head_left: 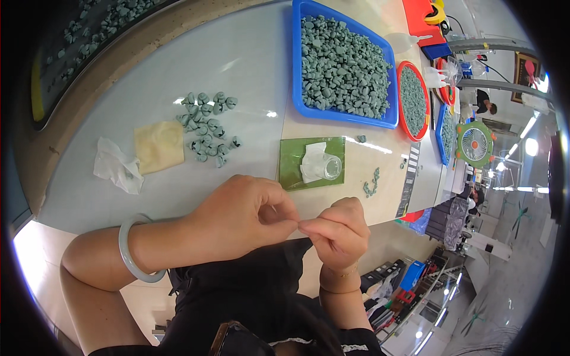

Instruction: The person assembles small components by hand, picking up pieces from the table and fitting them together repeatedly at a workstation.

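My left hand [246, 210] and my right hand [338, 234] meet fingertip to fingertip just off the table's near edge. Thumb and forefinger are pinched together on each; anything between them is hidden or too small to make out. Just beyond them lies a green mat [291, 169] bearing a folded white tissue [311, 159] and a small clear plastic cup [331, 167]. Left of the mat, several small grey-green rounded pieces [205, 127] are spread in a loose cluster. Beside these are a pale yellow cloth [159, 146] and a crumpled white tissue [116, 166].
A blue tray [295, 77] heaped with grey-green pieces stands at the back. Right of it is a red round tray [402, 121] of smaller pieces. A short row of tiny pieces [371, 184] lies right of the mat. A green fan [475, 144] stands farther right.
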The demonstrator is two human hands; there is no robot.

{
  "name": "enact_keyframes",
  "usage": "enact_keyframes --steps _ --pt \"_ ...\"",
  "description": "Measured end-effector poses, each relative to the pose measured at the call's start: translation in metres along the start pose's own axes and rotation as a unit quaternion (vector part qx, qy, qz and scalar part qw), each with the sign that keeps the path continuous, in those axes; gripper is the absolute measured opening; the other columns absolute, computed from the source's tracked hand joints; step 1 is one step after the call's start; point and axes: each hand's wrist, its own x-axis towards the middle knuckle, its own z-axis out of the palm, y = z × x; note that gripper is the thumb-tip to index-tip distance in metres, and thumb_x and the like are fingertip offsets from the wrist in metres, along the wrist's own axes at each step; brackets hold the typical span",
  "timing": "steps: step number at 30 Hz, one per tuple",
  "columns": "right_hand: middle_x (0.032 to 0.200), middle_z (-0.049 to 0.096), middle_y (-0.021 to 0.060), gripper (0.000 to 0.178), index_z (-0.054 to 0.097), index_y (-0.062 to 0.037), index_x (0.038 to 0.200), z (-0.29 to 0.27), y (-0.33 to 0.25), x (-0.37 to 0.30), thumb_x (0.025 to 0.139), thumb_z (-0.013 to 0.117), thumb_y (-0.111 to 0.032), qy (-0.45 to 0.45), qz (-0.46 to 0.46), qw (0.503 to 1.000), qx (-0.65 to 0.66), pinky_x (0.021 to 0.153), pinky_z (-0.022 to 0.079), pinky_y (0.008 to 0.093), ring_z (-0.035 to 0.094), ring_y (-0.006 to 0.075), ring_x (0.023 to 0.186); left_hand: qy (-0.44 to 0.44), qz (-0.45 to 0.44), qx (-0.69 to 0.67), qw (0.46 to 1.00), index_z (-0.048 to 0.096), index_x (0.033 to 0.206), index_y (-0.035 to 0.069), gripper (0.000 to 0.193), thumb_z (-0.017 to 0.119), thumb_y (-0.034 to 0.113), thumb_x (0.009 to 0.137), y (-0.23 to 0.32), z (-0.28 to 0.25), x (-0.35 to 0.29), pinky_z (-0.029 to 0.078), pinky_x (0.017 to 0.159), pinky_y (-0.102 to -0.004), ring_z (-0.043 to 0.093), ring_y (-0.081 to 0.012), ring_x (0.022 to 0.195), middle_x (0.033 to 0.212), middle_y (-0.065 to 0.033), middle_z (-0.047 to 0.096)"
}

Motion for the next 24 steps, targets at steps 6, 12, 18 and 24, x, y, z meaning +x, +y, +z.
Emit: enact_keyframes --steps 6,12,18,24 --pt "0.069 0.053 0.0043 0.018 0.064 -0.0040 0.071 -0.017 0.020 0.008 0.057 0.070 0.006 0.102 0.087 0.990 -0.044 0.059 0.040 0.0282 0.048 0.0205 0.065 -0.003 -0.006 -0.066 0.998 0.061 0.088 -0.002 0.010 0.063 0.003 0.080 0.006 0.000 -0.001 0.049 0.070 -0.0215 0.060 -0.0095 0.076 0.085 -0.0055 0.061" --pt "0.069 0.052 0.0039 0.016 0.065 -0.0040 0.072 -0.020 0.034 0.017 0.059 0.072 0.003 0.085 0.039 0.987 -0.128 0.059 0.038 0.0280 0.047 0.0195 0.066 -0.005 -0.001 -0.099 0.995 0.060 0.092 -0.003 0.013 0.062 0.002 0.080 0.005 -0.001 0.000 0.049 0.075 -0.0222 0.061 -0.0112 0.083 0.088 -0.0065 0.061" --pt "0.068 0.053 0.0020 0.017 0.066 -0.0056 0.073 -0.022 0.035 0.023 0.058 0.071 0.000 0.054 -0.004 0.986 -0.159 0.059 0.038 0.0283 0.046 0.0192 0.066 0.011 0.004 -0.113 0.994 0.059 0.093 -0.003 0.013 0.061 0.002 0.081 0.003 -0.001 0.001 0.048 0.077 -0.0219 0.061 -0.0118 0.087 0.090 -0.0069 0.061" --pt "0.068 0.053 0.0013 0.018 0.066 -0.0061 0.072 -0.027 0.031 0.028 0.056 0.071 0.000 0.025 -0.019 0.981 -0.193 0.059 0.039 0.0280 0.046 0.0191 0.066 0.002 0.000 -0.109 0.994 0.059 0.093 -0.003 0.012 0.060 0.001 0.082 0.000 -0.001 0.002 0.048 0.078 -0.0220 0.061 -0.0120 0.088 0.091 -0.0075 0.061"
